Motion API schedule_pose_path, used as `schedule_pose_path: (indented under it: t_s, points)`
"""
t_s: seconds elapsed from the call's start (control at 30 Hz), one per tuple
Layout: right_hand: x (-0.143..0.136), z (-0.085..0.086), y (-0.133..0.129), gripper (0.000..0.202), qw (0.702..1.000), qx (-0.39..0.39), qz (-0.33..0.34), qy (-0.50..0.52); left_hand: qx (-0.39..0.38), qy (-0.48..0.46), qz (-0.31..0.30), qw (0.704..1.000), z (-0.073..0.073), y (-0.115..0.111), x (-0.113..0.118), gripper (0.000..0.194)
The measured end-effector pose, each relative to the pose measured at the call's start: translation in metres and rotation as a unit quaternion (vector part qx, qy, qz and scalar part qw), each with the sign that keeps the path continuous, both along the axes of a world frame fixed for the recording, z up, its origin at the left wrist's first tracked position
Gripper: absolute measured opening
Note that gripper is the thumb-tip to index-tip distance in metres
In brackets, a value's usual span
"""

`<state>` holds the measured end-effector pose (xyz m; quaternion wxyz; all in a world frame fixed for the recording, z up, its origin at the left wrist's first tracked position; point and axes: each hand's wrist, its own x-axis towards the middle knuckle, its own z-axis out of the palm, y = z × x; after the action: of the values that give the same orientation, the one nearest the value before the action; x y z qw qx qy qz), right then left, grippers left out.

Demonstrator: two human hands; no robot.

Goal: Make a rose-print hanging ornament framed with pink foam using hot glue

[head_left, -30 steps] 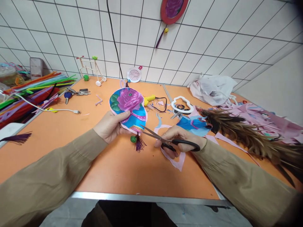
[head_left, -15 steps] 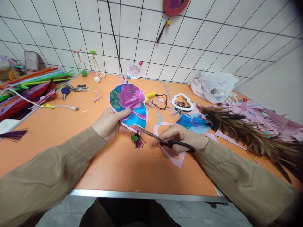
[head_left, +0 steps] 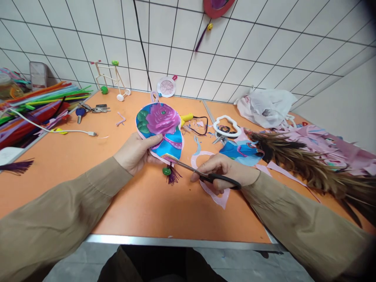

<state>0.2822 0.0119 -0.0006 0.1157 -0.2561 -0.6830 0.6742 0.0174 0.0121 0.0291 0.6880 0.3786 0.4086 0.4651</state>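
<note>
My left hand (head_left: 138, 152) grips the rose piece (head_left: 163, 117), which is near the centre of the frame, with the thumb on its printed face and the fingers behind. My right hand (head_left: 225, 172), right of centre, is closed around the handles of the scissors (head_left: 188, 167). One second ago the blades stood apart and both black loops were spread; now the blades are almost together, and they lie at the bottom edge of the rose piece. The purple tassel (head_left: 174, 175) and the green bell (head_left: 166, 171) hang just below this edge, as before. At the top of the frame, the red oval ornament (head_left: 217, 11) appears higher than before, so its upper part is cut off.
</note>
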Motion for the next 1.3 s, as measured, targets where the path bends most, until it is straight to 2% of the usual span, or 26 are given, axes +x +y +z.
schedule_pose_path:
  t_s: [0.43, 0.73, 0.9, 1.3]
  points:
    - [-0.0001, -0.0002, -0.0002, 0.056, 1.000, -0.004, 0.002, 0.008, 0.001, -0.005, 0.001, 1.000, -0.0019, 0.0000, -0.0007, 0.011]
    - [-0.0013, 0.0039, -0.0021, 0.033, 0.999, -0.023, -0.013, -0.024, 0.005, 0.003, 0.004, 1.000, -0.0035, 0.0010, -0.0011, 0.014]
    - [-0.0027, 0.0038, -0.0029, 0.033, 0.999, -0.031, -0.025, -0.025, 0.010, 0.002, -0.010, 1.000, -0.0030, 0.0007, -0.0022, 0.025]
    - [-0.0039, 0.0057, -0.0044, 0.033, 0.998, -0.027, -0.030, -0.040, 0.035, 0.012, -0.011, 0.999, -0.0080, 0.0015, -0.0039, 0.029]
